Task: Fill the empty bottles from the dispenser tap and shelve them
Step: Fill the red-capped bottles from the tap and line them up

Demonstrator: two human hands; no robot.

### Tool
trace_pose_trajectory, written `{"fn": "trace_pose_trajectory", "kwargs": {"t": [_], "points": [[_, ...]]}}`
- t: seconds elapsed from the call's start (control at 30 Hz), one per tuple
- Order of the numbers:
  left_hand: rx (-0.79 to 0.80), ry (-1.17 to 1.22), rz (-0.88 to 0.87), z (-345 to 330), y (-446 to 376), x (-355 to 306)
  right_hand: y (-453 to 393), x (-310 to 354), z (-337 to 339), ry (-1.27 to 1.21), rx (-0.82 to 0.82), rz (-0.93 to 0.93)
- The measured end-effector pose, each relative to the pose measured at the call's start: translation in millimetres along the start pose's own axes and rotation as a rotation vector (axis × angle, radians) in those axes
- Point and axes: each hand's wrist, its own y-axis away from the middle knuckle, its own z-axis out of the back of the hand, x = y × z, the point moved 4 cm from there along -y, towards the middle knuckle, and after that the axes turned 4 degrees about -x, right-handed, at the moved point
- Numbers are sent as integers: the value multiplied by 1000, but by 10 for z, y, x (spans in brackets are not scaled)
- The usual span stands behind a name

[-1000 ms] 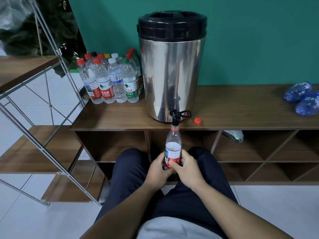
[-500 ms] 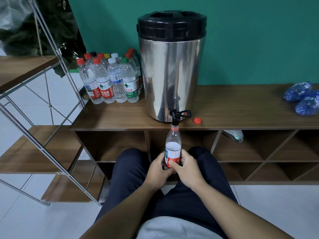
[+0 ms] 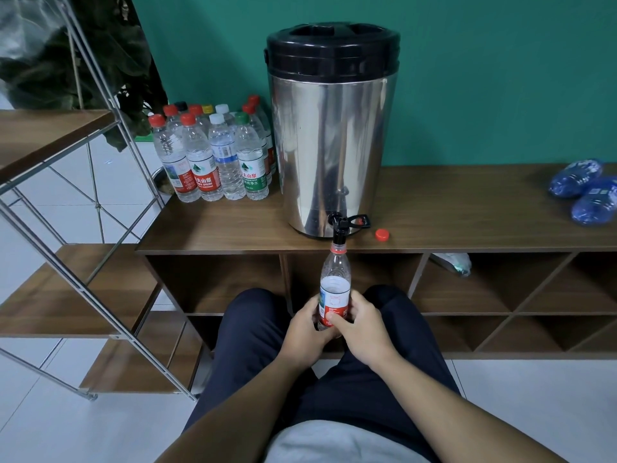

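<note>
"SPRING" on red-labelled bottle (image 3: 199, 168)

At the upper left of the frame you see a dark leafy plant (image 3: 110, 55) against the green wall (image 3: 500, 78). White floor tiles (image 3: 534, 396) fill the lower right. Your dark trousers (image 3: 253, 329) and pale shirt (image 3: 334, 442) sit at the bottom centre.
</note>
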Motion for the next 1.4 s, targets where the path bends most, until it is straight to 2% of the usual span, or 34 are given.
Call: {"fn": "trace_pose_trajectory", "kwargs": {"t": [1.4], "points": [[-5,-6,7,-2,-11,30,-17,-20,-17,-18,2,-3]]}}
